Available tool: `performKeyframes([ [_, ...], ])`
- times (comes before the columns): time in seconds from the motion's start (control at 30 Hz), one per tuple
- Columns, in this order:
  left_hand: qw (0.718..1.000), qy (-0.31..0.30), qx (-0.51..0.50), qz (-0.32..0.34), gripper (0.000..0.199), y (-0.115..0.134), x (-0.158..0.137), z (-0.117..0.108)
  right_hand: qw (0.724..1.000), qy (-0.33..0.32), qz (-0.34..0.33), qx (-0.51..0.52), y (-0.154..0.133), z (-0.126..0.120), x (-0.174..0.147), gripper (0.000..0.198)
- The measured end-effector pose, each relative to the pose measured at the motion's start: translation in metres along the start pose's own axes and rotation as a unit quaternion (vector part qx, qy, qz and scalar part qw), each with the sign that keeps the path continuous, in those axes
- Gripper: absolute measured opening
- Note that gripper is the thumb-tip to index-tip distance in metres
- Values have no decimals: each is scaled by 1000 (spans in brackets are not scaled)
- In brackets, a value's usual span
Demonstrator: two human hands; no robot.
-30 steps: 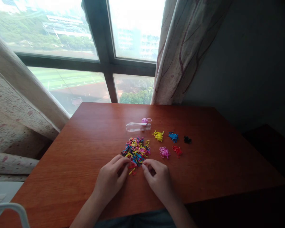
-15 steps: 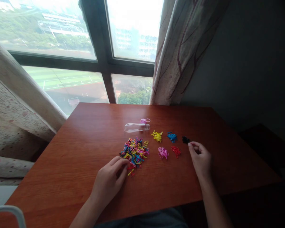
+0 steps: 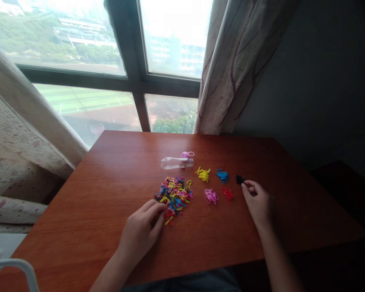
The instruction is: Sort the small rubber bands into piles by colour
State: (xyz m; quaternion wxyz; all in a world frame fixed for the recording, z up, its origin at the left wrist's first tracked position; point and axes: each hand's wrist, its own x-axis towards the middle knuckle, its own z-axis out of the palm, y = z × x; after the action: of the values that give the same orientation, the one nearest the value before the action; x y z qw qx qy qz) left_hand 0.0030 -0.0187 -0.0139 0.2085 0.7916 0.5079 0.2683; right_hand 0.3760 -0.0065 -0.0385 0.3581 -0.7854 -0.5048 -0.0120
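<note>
On the wooden table, a mixed heap of small coloured rubber bands (image 3: 174, 190) lies in front of me. At its near left edge rests my left hand (image 3: 144, 223), fingers loosely bent, thumb apart from the forefinger, fingertips by the bands. To the right, my right hand (image 3: 257, 200) pinches thumb and forefinger together at the edge of a small black rubber band pile (image 3: 239, 179). A black band seems to reach the fingertips. Between the hands lie single-colour piles: yellow bands (image 3: 203, 174), blue bands (image 3: 222, 175), pink bands (image 3: 211, 196) and red bands (image 3: 228, 194).
A clear plastic bottle (image 3: 177, 163) lies on its side behind the heap, with a pink looped cap (image 3: 187, 154) beside its neck. Beyond the table's (image 3: 88, 194) far edge are a window and curtains (image 3: 225, 73). A white curved rail (image 3: 16, 264) stands at lower left.
The view has shifted slightly, so everything sits a little further right. My right hand stays by the black pile, its fingertips still together. My left hand has hardly moved.
</note>
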Motion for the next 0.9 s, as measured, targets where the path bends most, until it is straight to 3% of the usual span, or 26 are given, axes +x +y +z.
performKeyframes([
  [0.13, 1000, -3, -8, -5, 15, 1, 0, -1, 999, -2, -25, 24, -21, -4, -18, 39],
  [0.3, 1000, 0, -14, -6, 15, 3, 1, -2, 989, -50, -84, 113, -60, 0, -59, 26],
  [0.53, 1000, 2, -3, -7, 17, 4, 2, -1, 946, -205, -193, 160, -107, 14, -99, 17],
  [0.67, 1000, 9, 10, -7, 18, 2, 2, 2, 933, -251, -217, 138, -115, 16, -101, 16],
  [0.9, 999, -3, 48, 12, 15, 4, -1, 2, 936, -249, -202, 145, -114, 16, -100, 14],
])
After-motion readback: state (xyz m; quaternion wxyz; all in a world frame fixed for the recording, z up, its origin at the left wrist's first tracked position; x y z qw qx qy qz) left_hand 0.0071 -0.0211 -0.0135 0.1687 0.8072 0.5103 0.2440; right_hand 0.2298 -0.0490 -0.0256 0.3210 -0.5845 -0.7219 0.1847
